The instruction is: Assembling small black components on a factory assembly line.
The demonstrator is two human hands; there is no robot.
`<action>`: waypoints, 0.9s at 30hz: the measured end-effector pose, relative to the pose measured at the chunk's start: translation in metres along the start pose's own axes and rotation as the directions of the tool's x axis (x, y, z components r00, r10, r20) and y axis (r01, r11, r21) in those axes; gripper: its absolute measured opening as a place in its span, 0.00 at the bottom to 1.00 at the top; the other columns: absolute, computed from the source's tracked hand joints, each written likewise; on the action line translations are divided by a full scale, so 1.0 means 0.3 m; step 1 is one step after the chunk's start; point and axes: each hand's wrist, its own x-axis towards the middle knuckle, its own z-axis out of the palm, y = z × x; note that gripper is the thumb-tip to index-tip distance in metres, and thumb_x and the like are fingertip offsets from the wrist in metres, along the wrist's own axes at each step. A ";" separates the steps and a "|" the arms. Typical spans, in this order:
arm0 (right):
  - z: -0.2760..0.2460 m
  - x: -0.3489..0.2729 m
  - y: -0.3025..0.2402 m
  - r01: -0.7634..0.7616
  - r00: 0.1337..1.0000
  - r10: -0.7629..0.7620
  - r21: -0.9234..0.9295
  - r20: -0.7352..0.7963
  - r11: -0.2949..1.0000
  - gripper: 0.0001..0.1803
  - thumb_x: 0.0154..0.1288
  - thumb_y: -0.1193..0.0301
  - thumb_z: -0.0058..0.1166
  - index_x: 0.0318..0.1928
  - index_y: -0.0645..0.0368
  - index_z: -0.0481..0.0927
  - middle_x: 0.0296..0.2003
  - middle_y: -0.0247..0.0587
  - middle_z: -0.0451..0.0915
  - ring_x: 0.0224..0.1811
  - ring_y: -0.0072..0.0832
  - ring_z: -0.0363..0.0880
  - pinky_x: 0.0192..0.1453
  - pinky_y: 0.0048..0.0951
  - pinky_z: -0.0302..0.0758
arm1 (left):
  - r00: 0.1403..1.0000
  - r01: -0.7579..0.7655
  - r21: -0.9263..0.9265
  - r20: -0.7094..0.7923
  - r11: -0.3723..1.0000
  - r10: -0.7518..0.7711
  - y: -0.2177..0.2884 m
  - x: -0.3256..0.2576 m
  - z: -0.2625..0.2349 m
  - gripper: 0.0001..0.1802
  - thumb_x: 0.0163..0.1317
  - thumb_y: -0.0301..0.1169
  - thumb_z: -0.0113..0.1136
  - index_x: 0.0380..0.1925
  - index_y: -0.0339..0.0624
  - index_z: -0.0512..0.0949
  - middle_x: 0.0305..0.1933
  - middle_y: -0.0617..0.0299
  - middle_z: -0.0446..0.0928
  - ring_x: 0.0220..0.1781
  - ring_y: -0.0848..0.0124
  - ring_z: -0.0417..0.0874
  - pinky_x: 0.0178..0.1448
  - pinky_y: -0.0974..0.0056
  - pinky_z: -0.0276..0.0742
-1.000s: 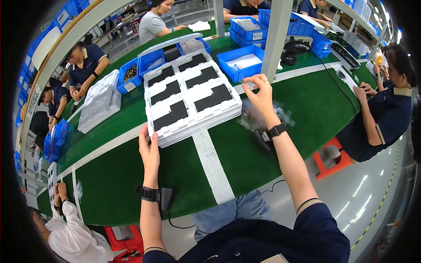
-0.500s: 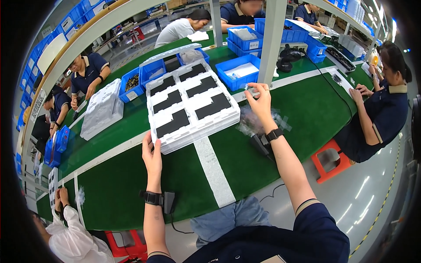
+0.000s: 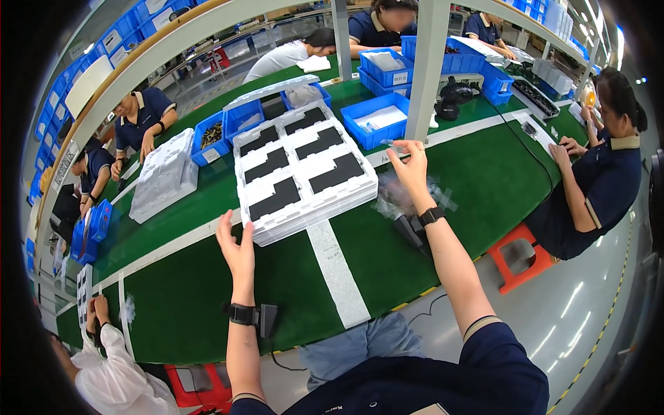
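A stack of white plastic trays (image 3: 312,210) sits in front of me, its top tray holding several flat black pieces (image 3: 336,171) with stepped edges. By the stack's near left corner is my left hand (image 3: 237,250), its fingers spread and holding nothing. Beyond the stack's right side, my right hand (image 3: 413,173) is raised with thumb and fingertips pinched on a small clear piece of film (image 3: 393,144). Under that hand lies a loose heap of clear film scraps (image 3: 391,197) on the green mat (image 3: 477,194).
Blue bins (image 3: 375,122) line the far side of the trays, beside a grey upright post (image 3: 423,76). Another white tray stack (image 3: 164,180) stands left. A dark corded device (image 3: 409,232) lies near my right forearm. Co-workers sit around; one (image 3: 602,166) is at the right.
My left hand has shifted slightly left, its fingers spreading away from the tray corner. My right hand has dipped a little, still pinching the film.
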 end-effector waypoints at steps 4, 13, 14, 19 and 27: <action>0.005 -0.004 0.027 0.009 1.000 -0.008 -0.046 0.024 0.999 0.11 0.43 0.70 0.61 0.31 0.57 0.78 0.31 0.38 0.70 0.32 0.27 0.69 0.28 0.25 0.67 | 0.986 -0.166 -0.255 -0.069 0.952 0.153 0.200 0.037 -0.052 0.24 0.57 0.27 0.51 0.55 0.38 0.61 0.60 0.56 0.60 0.63 0.59 0.58 0.61 0.60 0.57; 0.003 -0.019 0.024 -0.035 0.999 0.035 -0.061 0.007 0.998 0.12 0.41 0.71 0.62 0.30 0.59 0.78 0.31 0.41 0.71 0.33 0.31 0.70 0.36 0.30 0.68 | 0.733 -0.644 -0.387 -0.559 0.660 0.388 0.654 0.069 -0.274 0.19 0.59 0.30 0.39 0.49 0.32 0.64 0.57 0.48 0.63 0.60 0.59 0.63 0.60 0.57 0.56; -0.007 -0.021 0.028 -0.023 0.999 0.026 -0.087 0.033 0.996 0.12 0.41 0.71 0.62 0.31 0.59 0.78 0.31 0.41 0.71 0.33 0.32 0.70 0.36 0.30 0.69 | 0.742 -0.627 -0.419 -0.580 0.657 0.338 0.643 0.055 -0.279 0.19 0.59 0.30 0.39 0.49 0.33 0.64 0.57 0.48 0.63 0.60 0.59 0.63 0.61 0.57 0.56; -0.013 -0.014 0.005 -0.105 0.994 0.107 -0.063 0.020 0.992 0.10 0.42 0.70 0.61 0.27 0.60 0.79 0.32 0.43 0.72 0.34 0.33 0.71 0.37 0.29 0.69 | 0.811 -0.570 -0.513 -0.480 0.642 0.336 0.623 0.054 -0.241 0.19 0.60 0.31 0.38 0.48 0.32 0.65 0.57 0.46 0.62 0.61 0.55 0.62 0.62 0.55 0.55; -0.013 -0.007 0.035 -0.036 0.995 0.046 -0.115 0.086 0.993 0.13 0.42 0.70 0.61 0.32 0.59 0.79 0.31 0.42 0.72 0.33 0.32 0.70 0.38 0.30 0.69 | 0.825 -0.558 -0.516 -0.435 0.651 0.362 0.602 0.058 -0.258 0.18 0.60 0.30 0.37 0.48 0.33 0.65 0.57 0.43 0.62 0.61 0.53 0.62 0.63 0.54 0.54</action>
